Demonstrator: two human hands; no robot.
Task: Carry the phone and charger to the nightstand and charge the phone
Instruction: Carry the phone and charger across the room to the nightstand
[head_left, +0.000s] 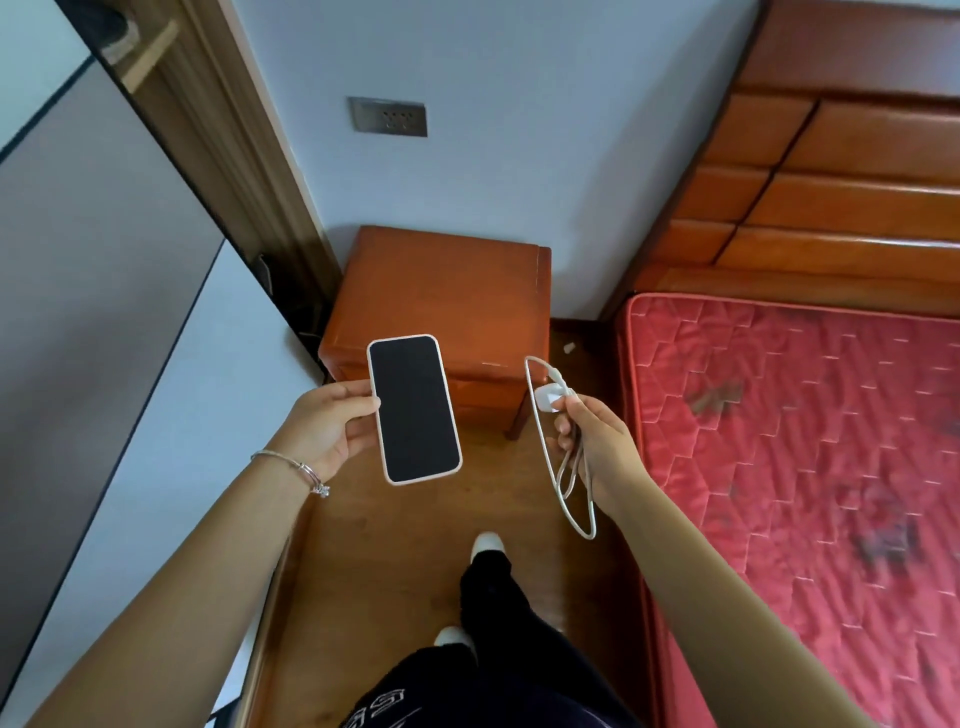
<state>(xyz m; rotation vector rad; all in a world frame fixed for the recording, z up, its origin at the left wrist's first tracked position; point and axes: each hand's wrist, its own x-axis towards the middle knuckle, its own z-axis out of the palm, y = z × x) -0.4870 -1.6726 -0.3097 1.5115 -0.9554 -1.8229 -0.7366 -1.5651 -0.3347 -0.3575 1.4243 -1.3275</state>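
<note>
Head view, looking down at both hands above a wooden floor (395, 540)

Left hand (324, 428): I see its fingers (363, 432) curled onto the left long edge of the phone (415, 409), thumb on top, gripping it. The phone is held in the air, screen up and dark, with a pale rim. In this view its top end overlaps the near front edge of the nightstand (441, 291), but it is not resting there. Thin bracelet (293, 465) on that wrist.

Right hand (595, 441): fingers (567, 442) closed around the charger (551, 401). The white plug sticks out above the fist. Its cable (563, 483) arcs up past the plug and hangs in loops below the hand. The hand is in the air, between the nightstand and the bed (805, 441).

The nightstand is orange-brown and stands against the wall in the corner. Wall socket (388, 116) on the wall above it.

The bed to my right has a red quilted mattress and a panelled headboard (831, 182). Small pale bit (570, 347) on the floor between nightstand and bed; I cannot tell what it is.

Dark trousers (493, 623) and pale shoes at the bottom of the view
</note>
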